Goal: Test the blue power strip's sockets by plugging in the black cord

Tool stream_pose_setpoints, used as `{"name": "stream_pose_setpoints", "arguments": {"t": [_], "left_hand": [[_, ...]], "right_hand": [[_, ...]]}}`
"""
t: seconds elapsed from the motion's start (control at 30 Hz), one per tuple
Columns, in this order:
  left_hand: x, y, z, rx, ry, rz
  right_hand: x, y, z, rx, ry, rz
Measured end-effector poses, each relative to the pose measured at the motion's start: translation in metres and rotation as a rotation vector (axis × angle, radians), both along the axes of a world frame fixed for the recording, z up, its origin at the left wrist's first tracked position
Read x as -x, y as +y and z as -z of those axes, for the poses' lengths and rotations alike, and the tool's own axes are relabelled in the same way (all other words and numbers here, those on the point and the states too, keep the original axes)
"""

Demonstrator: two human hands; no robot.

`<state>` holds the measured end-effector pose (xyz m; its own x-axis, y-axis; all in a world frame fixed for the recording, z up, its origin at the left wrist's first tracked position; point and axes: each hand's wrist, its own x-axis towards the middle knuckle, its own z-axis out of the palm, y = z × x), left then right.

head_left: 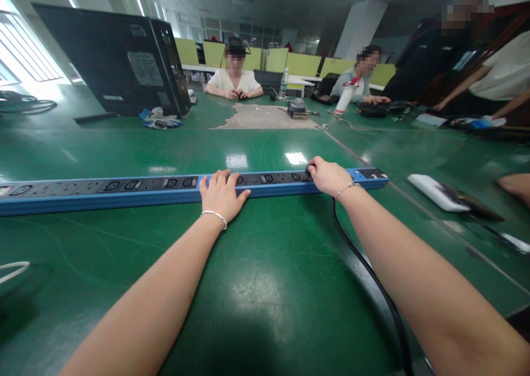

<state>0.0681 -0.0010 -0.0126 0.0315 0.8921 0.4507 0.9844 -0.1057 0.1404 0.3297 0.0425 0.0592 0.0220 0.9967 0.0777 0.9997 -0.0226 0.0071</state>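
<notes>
A long blue power strip (174, 194) with a row of black sockets lies across the green table in front of me. My left hand (222, 192) rests over its middle, fingers spread on the top and thumb along the near side. Near the strip's right end, my right hand (330, 175) is closed on a black plug (308, 171) at one of the sockets. Most of the plug is hidden by my fingers, so I cannot tell how deep it sits. From below that hand a black cable (356, 249) runs down toward the table's near edge.
A large black computer case (120, 61) stands at the back left, with work gloves (160, 118) beside it. Cardboard (269, 116) and a water bottle (284, 83) are at the far side, where people sit. A white device (436, 192) lies to the right.
</notes>
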Motion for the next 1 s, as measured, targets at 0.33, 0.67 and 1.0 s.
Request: {"name": "stream_pose_setpoints", "arguments": {"t": [0.33,0.67,1.0], "left_hand": [[0.000,0.000,0.000,0.008,0.000,-0.007],[0.000,0.000,-0.001,0.014,0.008,-0.013],[0.002,-0.001,-0.001,0.037,0.002,0.006]], "right_hand": [[-0.006,0.009,0.003,0.051,0.032,0.011],[0.010,-0.004,0.008,0.049,-0.002,0.075],[0.010,-0.003,0.010,0.073,0.026,0.057]]}}
